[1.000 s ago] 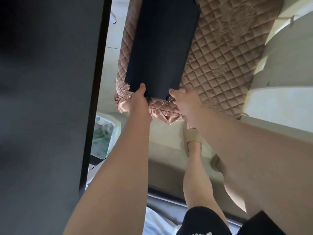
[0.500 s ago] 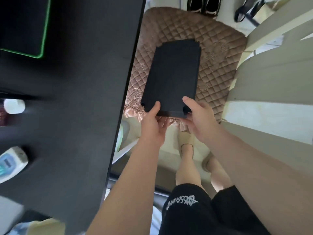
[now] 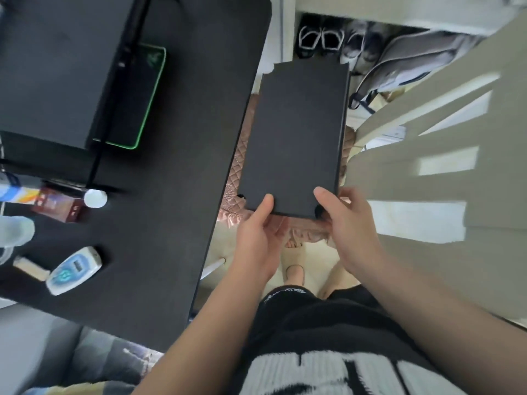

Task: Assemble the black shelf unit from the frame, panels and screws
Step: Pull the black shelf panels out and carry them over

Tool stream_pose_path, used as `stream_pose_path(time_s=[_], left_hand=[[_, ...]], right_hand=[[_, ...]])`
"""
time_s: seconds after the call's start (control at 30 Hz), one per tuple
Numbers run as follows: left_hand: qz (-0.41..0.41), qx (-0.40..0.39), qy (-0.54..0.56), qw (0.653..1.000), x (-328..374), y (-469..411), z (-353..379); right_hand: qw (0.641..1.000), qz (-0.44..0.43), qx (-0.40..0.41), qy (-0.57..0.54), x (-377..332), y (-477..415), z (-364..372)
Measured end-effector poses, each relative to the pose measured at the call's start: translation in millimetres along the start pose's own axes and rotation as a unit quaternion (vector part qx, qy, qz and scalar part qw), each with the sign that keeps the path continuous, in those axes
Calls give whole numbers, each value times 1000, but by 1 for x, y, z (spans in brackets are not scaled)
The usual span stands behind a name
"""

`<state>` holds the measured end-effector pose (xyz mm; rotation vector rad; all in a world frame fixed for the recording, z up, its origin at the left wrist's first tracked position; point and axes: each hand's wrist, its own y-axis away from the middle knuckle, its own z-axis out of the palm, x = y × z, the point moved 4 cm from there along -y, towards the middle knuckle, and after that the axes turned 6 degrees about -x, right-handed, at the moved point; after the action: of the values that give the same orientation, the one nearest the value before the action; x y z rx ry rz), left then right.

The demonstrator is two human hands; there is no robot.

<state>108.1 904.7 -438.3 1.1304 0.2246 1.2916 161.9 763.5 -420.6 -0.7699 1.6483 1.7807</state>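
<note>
The panel [image 3: 296, 138] is a flat black board with notched corners. It is held in the air, roughly level, with its long side pointing away from the person. It hangs just off the counter's [image 3: 185, 195] right edge, above a pink quilted cushion [image 3: 236, 166] and the floor.

Both grips hold its near short edge. The left grip [image 3: 258, 238] pinches the near left corner, thumb on top and fingers curled beneath. The right grip [image 3: 350, 232] pinches the near right corner in the same way, its thumb beside the notch.

A mouse pad [image 3: 148, 89] with a glowing green rim lies toward the counter's far side. A small red-brown box [image 3: 57, 208] and a white-and-blue device [image 3: 74, 269] lie near its left edge. Shoes [image 3: 316, 41] stand on the floor beyond the panel. A pale slatted chair [image 3: 427, 166] is to the right.
</note>
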Motion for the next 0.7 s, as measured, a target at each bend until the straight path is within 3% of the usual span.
stream_pose_path(time_s=[0.23,0.43,0.7], left_hand=[[100,-129,-35,986,54,50,76],[157,-256,-111,947,84,78,154],[195,-348,-187,898,62,116,260]], right_hand=[[988,-147,-11,-54,-95,49,-5],[960,-256,-26,-114,-172,84,-33],[942,-302,16,-143,-210,130,-152]])
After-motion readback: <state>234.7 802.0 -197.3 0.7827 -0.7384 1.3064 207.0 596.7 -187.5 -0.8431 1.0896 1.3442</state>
